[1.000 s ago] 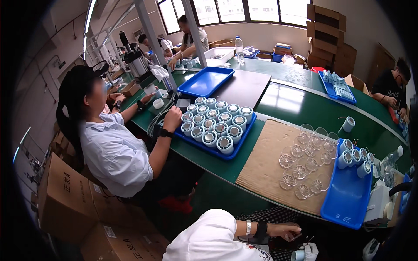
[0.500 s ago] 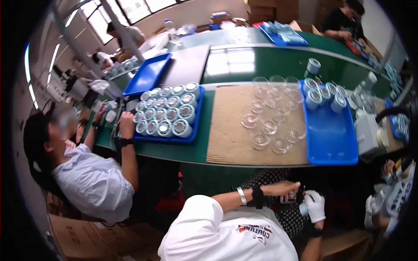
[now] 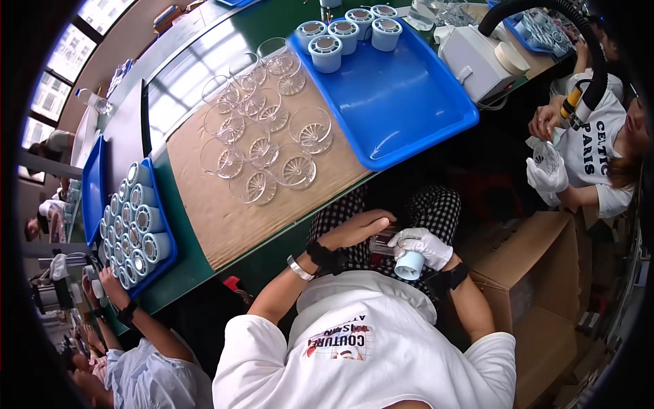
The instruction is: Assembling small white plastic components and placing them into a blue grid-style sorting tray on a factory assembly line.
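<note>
Grips a pale blue cup (image 3: 410,264) in the white-gloved right hand (image 3: 424,245), fingers wrapped close around its upper part, open mouth turned down and toward the body. Keeps the cup low over the lap, above black-and-white checked trousers (image 3: 436,208), off the surface (image 3: 184,269) and just below its near edge. Curls the bare left hand (image 3: 354,228), with a black wristband and a thin bracelet, over a small clear piece (image 3: 381,243) that sits just beside the cup; cannot tell whether the fingers truly clamp the piece or only rest on it.

Faces a green surface with a brown sheet (image 3: 225,218) on it, scattered with clear round glass pieces (image 3: 310,129) with spoked faces, some touching, some apart. Has to the right of the sheet a large blue tray (image 3: 409,102), mostly bare, with four pale blue cups (image 3: 325,51) lined up at its far end. Shows beyond the tray a white machine (image 3: 473,61) and a black hose (image 3: 593,61). Shows at the left a second blue tray (image 3: 160,262) packed with rows of cups, a co-worker's hand (image 3: 112,283) at its near corner. Shows at the right another person with white-gloved hands (image 3: 545,170), and a brown cardboard box (image 3: 538,273) beside the right forearm.
</note>
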Demonstrator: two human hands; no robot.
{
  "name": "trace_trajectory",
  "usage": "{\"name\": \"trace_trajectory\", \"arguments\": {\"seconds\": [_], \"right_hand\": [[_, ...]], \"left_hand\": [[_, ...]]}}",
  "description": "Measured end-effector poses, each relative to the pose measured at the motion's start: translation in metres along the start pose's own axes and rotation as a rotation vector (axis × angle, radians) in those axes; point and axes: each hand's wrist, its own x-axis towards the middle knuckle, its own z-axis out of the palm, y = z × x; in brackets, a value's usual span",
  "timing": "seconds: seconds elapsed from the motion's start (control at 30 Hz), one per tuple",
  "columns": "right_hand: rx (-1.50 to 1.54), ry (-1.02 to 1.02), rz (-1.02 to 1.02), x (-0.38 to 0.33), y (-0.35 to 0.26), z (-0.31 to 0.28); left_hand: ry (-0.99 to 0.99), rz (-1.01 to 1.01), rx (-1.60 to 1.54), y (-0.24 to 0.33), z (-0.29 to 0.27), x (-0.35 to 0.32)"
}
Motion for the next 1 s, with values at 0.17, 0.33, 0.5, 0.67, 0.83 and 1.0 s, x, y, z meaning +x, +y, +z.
{"name": "trace_trajectory", "arguments": {"seconds": [0.17, 0.33, 0.5, 0.67, 0.83, 1.0], "right_hand": [[0.108, 0.100, 0.012, 0.006, 0.015, -0.007], [0.109, 0.027, -0.023, 0.006, -0.003, 0.010], [-0.764, 0.294, -0.139, 0.004, -0.013, -0.005], [-0.954, 0.587, -0.341, 0.012, 0.011, 0.022], [-0.946, 0.644, -0.586, 0.005, 0.012, 0.041], [-0.793, 0.533, -0.456, -0.011, -0.023, 0.051]], "left_hand": [[0.328, 0.595, 0.809, 0.011, 0.016, -0.008], [0.346, 0.468, 0.905, 0.002, 0.017, -0.004], [0.168, -0.226, 0.169, -0.017, 0.017, 0.004], [0.337, -0.320, -0.412, -0.058, 0.030, 0.014], [0.448, 0.131, -0.588, -0.011, 0.031, 0.006], [0.370, 0.372, -0.285, 0.008, 0.034, -0.014]]}}
